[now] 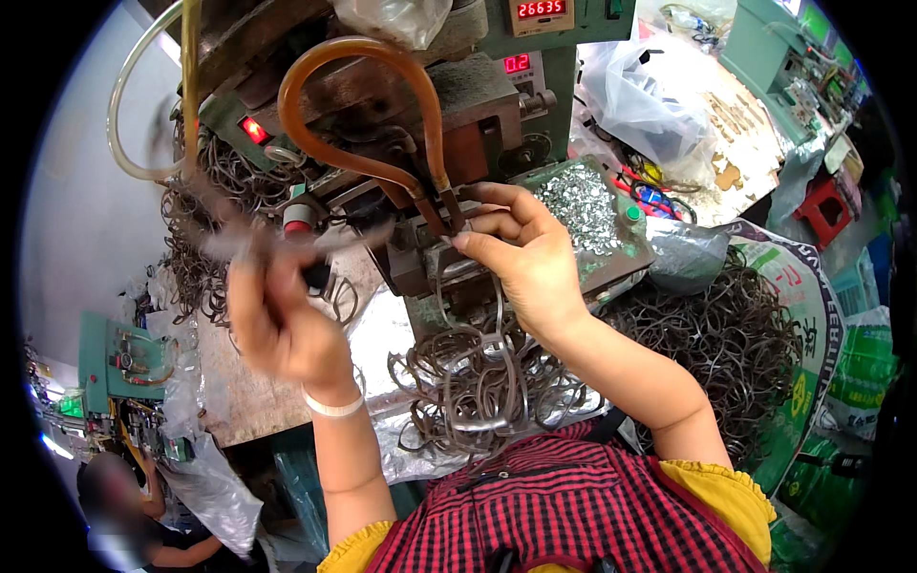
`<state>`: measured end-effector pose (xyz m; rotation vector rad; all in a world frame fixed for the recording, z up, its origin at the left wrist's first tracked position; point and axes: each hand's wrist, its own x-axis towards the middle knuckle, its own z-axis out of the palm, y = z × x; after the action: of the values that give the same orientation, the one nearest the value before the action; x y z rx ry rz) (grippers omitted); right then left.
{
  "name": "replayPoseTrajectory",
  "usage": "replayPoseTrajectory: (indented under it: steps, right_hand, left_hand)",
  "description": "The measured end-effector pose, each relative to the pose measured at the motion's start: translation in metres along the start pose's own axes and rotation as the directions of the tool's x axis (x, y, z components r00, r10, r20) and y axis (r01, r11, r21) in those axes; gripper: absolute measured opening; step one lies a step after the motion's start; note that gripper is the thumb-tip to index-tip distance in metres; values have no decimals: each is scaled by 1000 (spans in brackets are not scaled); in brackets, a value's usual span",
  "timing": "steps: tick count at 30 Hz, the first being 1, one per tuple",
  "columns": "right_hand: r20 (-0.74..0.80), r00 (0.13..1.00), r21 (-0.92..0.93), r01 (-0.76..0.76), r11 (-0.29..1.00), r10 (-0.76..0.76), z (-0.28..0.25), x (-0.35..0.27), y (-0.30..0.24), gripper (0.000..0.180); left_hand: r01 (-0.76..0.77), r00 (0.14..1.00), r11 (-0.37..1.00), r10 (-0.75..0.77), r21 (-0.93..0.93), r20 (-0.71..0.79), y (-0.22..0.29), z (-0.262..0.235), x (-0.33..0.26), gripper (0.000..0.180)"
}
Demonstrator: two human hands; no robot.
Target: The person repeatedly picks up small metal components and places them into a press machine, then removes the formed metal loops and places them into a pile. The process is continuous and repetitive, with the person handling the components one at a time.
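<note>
Two hands work at the green press (535, 86), and the right hand (530, 263) is the nearer one to its jig: the fingertips (468, 239) are pinched on a thin wire ring (478, 286) that sits just ahead of and partly below them, against the metal fixture (420, 258) under the amber hose (363, 105). The ring's loop hangs downward from the fingers toward the person. The left hand (282, 315) is well to the left of the fixture and motion-blurred; it seems closed around something dark, though what cannot be told. A heap of loose wire rings (478, 392) lies below the right wrist, nearer the body.
</note>
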<state>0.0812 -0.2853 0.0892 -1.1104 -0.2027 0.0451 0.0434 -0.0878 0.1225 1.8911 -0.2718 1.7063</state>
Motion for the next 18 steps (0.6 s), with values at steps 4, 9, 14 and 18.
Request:
replayPoseTrajectory:
  steps: [4,9,14,18]
  right_hand:
    - [7,989,161,-148,976,149,8,-14,-23,48]
    - [259,965,-273,114,955,-42,-29,-13,-25,54]
    - [17,930,-531,319,785,-367,-64,-33,14,35]
    - [671,639,-479,761,438,-377,-43,-66,10,35]
  left_hand:
    - [192,973,930,-222,-312,-65,10,15,1,26]
    - [251,966,965,-254,-77,-37,-9,-45,-34,25]
    - [687,630,685,-728,243,270,-84,-102,-85,27]
    - [396,407,540,-828,743,386,-63,-144,-85,36]
